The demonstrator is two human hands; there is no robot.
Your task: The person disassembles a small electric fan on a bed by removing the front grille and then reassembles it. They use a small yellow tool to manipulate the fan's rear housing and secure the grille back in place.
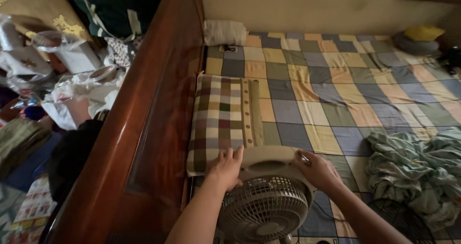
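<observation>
Head view. A beige plastic box fan [265, 196], round grille facing up, stands at the near edge of the bed [336, 80], touching the checked pillow [222, 116]. The left hand [226, 168] grips the fan's top left corner, fingers curled over the casing; the right hand [318, 170] clasps the top right corner. A polished wooden headboard [144, 128] bounds the bed on the left. The patchwork sheet lies flat, with open room beyond the pillow. A crumpled green cloth [413, 167] lies right of the fan. Cluttered bags [57, 56] lie beyond the headboard.
</observation>
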